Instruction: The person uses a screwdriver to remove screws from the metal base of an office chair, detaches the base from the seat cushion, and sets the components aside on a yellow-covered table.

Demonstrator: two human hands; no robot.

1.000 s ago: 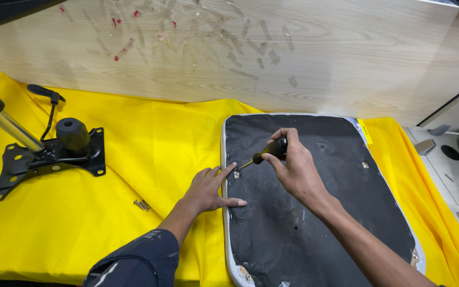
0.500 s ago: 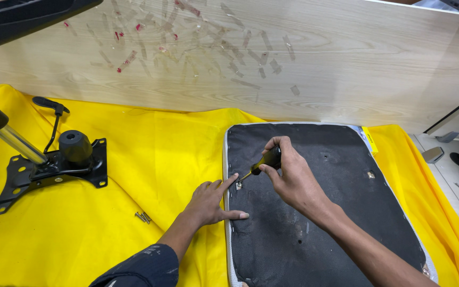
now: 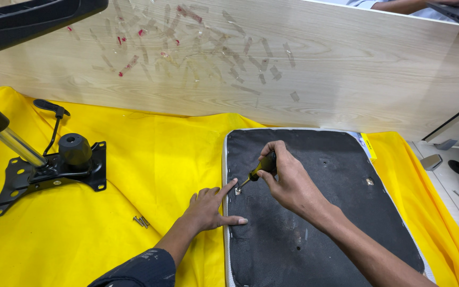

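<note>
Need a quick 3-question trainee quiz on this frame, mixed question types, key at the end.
1. True or false: the right hand grips a screwdriver.
2. Where does the left hand rest? A) on the black chair mechanism B) at the seat pan edge, beside the screwdriver tip
3. What colour cloth covers the bench?

Key: 1 true; 2 B; 3 yellow.

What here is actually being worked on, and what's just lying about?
In use: screwdriver in right hand; seat panel; left hand steadying its edge.
Lying about: chair mechanism, loose screws, yellow cloth.
</note>
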